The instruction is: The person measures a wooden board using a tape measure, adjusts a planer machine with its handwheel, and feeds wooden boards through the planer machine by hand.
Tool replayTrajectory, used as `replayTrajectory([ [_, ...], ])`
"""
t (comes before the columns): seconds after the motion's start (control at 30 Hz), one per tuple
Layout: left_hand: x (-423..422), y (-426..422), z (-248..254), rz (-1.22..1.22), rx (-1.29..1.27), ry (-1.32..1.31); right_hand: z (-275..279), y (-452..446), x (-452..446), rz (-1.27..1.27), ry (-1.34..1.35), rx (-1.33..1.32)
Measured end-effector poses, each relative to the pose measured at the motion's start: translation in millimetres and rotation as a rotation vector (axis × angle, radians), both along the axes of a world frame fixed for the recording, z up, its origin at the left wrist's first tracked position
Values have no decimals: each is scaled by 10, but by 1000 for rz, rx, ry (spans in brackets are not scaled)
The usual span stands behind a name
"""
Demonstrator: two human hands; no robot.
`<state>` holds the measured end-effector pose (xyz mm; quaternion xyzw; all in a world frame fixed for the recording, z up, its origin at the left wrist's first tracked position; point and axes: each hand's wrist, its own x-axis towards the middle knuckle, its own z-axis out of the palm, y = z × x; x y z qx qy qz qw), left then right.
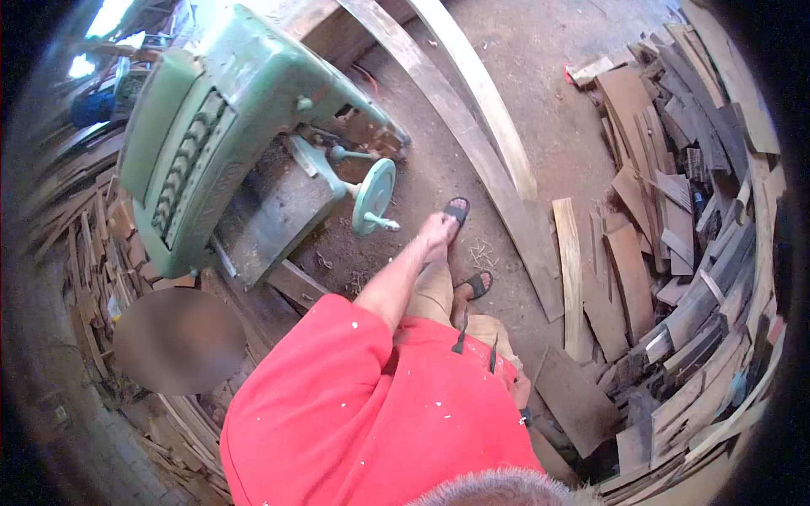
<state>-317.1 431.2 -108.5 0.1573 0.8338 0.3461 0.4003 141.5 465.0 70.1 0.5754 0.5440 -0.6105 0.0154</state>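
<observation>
My left hand [437, 228] hangs at the end of a bare, outstretched arm, above a sandalled foot [456, 215]. Its fingers are too small and blurred to read, and no held thing shows. To its left is the pale green handwheel [374, 196] of a large green woodworking machine [228, 118], with a gap between hand and wheel. My right hand [521, 389] is low beside my red shirt [396, 413], with a dark band [526, 417] at the wrist. The shirt and the viewing angle hide most of its fingers.
Long boards [472, 143] lie across the dirt floor [557, 126] ahead. Heaped offcuts [675, 211] line the right side, and more wood [105, 278] is piled at left. A flat metal bed [283, 215] juts from the machine. A blurred oval [179, 341] masks part of the left.
</observation>
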Motion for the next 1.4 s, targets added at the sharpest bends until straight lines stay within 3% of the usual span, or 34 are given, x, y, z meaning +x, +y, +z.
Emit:
replayTrajectory([
  [0.03,-183,97,-324,92,-10,-190,241,49,-243,-94,57,-67],
  [0.07,-375,228,-356,91,-4,-91,489,97,-490,-190,113,-133],
  [0.17,-937,499,-1218,203,69,-63,727,287,-938,144,-40,132],
  [0.23,-1273,874,-511,403,64,-345,547,222,-865,138,1,223],
  [0.27,-1427,980,-570,468,58,-334,412,166,-735,135,9,250],
  [0.33,-1775,1178,-709,531,30,-324,-11,26,-131,681,-641,112],
  [0.4,-2081,1360,-836,560,22,-239,144,52,-299,675,-684,143],
  [0.5,-2545,1481,-1391,533,-21,-237,619,296,-967,607,-722,180],
  [0.57,-2736,1504,-1930,520,-55,-83,674,325,-1221,557,-725,164],
  [0.67,-2823,1660,-1887,498,-69,-72,626,343,-1338,567,-931,108],
  [0.73,-2830,1754,-1688,455,-169,-8,573,414,-1354,566,-1056,-136],
  [0.87,-2975,1919,-1780,463,-195,-77,575,681,-1377,659,-889,-118],
  [0.97,-3116,2035,-1896,655,-115,-222,369,689,-919,673,-738,-183],
  [1.03,-3176,2126,-1982,853,188,-370,262,759,-895,395,-854,-166],
  [1.1,-3306,2106,-2170,837,275,-454,69,747,-795,454,-852,-53],
  [1.17,-3400,2008,-2494,807,148,-497,-81,712,-816,-221,-529,-180],
  [1.2,-3370,2059,-2458,843,152,-455,-129,772,-980,-361,-510,-267],
  [1.23,-3341,2102,-2442,877,156,-411,-230,807,-1051,-357,-502,-266],
  [1.3,-3083,2238,-1753,690,302,-217,-410,881,-1157,-204,-426,-136],
  [1.4,-2796,2334,-1607,740,116,-57,-699,1286,-1683,-95,-368,-35],
])
